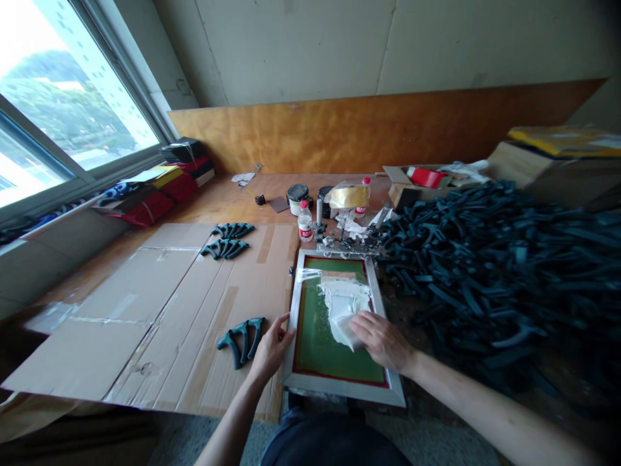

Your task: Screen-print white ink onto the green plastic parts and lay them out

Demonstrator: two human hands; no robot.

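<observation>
A silver-edged frame (396, 388) with a green mesh (310, 353) lies in front of me, hinged at its far end to a metal clamp (347, 246). My right hand (381, 338) presses a white cloth or pad (347, 323) onto the mesh, over a whitish patch right of the middle. At the frame's left edge rests my left hand (275, 343), its thumb and fingers on the rim. Just left of that hand, several dark teal curved parts (241, 340) lie on the cardboard (174, 349).
More teal parts (228, 230) lie farther back on the cardboard. A big heap of them (504, 272) fills the right side. Bottles (305, 223) and jars (297, 197) stand behind the clamp. An open box (402, 188) is at the back right.
</observation>
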